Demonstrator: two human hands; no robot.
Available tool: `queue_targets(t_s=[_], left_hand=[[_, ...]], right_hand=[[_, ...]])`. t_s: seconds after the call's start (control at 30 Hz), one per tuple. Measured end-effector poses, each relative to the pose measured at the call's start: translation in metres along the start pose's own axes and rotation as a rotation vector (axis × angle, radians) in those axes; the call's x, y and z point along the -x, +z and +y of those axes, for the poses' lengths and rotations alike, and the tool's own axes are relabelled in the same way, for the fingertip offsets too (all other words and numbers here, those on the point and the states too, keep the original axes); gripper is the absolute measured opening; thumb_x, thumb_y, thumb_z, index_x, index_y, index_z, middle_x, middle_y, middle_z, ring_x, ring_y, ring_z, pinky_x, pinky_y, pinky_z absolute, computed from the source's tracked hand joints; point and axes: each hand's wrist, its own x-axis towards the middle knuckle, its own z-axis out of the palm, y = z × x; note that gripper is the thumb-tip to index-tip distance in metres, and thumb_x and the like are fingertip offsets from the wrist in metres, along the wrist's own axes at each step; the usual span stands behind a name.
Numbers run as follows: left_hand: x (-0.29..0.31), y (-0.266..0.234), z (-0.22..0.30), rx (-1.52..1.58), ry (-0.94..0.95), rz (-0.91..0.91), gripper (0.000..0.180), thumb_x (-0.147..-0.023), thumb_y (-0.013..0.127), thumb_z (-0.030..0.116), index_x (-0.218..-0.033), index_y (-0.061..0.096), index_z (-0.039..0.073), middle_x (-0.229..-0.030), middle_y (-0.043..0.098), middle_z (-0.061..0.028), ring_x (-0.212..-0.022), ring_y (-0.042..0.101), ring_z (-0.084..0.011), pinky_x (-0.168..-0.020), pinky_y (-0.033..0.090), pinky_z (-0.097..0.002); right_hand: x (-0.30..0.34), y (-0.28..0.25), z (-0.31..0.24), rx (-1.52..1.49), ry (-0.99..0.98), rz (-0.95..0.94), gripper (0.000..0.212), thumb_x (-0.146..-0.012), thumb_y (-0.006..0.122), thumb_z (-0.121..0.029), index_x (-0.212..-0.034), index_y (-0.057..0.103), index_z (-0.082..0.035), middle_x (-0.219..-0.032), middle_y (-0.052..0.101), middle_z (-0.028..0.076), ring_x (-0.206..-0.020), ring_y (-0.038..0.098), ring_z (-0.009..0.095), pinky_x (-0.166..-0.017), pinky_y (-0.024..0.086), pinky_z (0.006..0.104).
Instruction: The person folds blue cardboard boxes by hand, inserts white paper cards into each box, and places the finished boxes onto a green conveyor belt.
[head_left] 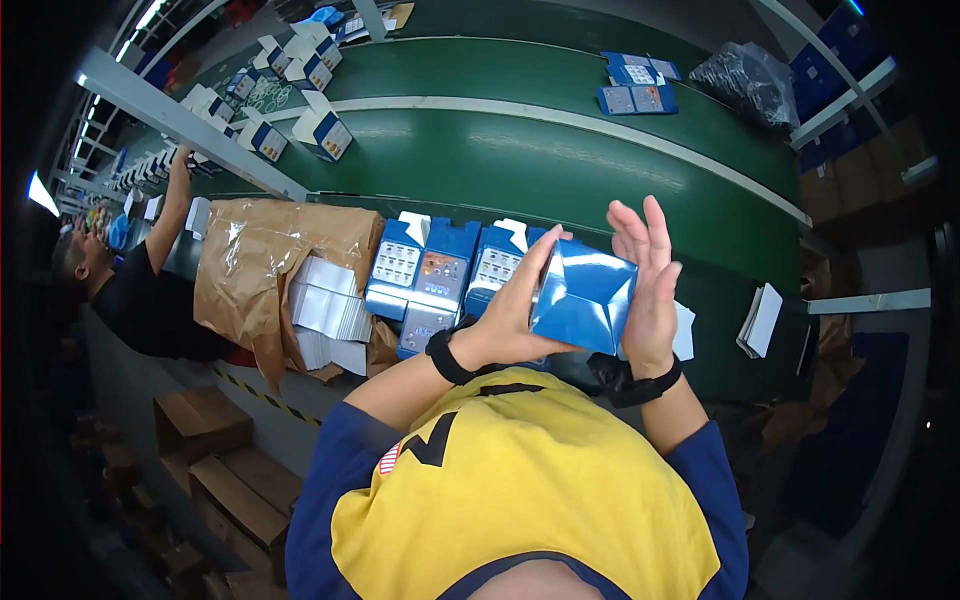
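Note:
A glossy blue carton [583, 298] is up in front of my chest, its folded, creased end facing me. My left hand [510, 315] grips it from the left, thumb along its upper edge. On the other side my right hand [650, 285] is open, fingers stretched upward, with the palm beside the carton's right edge; whether it presses on it I cannot tell. Just left of my hands, flat blue printed cartons [440, 272] lie side by side on the green bench. Some white folded sheet [684, 332] shows partly behind my right wrist.
A brown paper wrapping [290, 235] holds a stack of white folded sheets [328, 300] at left. More white sheets [760, 320] lie at right. Across the green conveyor [480, 150] are open-topped boxes [322, 130], flat cartons [638, 88] and a plastic bag [748, 82]. Another person [150, 280] works far left.

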Motion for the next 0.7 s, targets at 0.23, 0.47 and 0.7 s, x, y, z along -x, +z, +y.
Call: queue_targets(t_s=[0.23, 0.47, 0.7], left_hand=[[-0.02, -0.042, -0.032, -0.766, 0.583, -0.133, 0.082, -0.071, 0.07, 0.008, -0.139, 0.024, 0.018, -0.142, 0.028, -0.0168, -0.13, 0.031, -0.0355, -0.105, 0.026, -0.0489], [0.009, -0.055, -0.075, -0.268, -0.849, 0.142, 0.07, -0.072, 0.069, 0.014, -0.133, 0.034, 0.008, -0.127, 0.045, -0.0209, -0.117, 0.044, -0.0359, -0.093, 0.04, -0.0456], [0.039, -0.006, -0.089, -0.848, -0.735, -0.012, 0.084, -0.07, 0.072, 0.026, -0.137, 0.026, 0.003, -0.116, 0.048, -0.025, -0.107, 0.047, -0.0391, -0.088, 0.042, -0.0452]], right_hand=[[-0.048, -0.074, 0.047, -0.22, 0.8, -0.323, 0.072, -0.086, 0.056, -0.04, -0.138, 0.025, -0.003, -0.126, 0.047, 0.013, -0.114, 0.049, 0.022, -0.096, 0.039, 0.0376], [-0.171, -0.086, 0.152, 0.471, 0.241, -0.23, 0.096, -0.065, 0.077, -0.011, -0.139, 0.016, -0.001, -0.124, 0.049, 0.015, -0.112, 0.052, 0.024, -0.092, 0.044, 0.0363], [-0.171, -0.133, 0.23, 0.964, 0.194, -0.022, 0.1, -0.064, 0.076, -0.016, -0.14, 0.013, 0.0, -0.123, 0.049, 0.023, -0.115, 0.05, 0.033, -0.095, 0.041, 0.0363]])
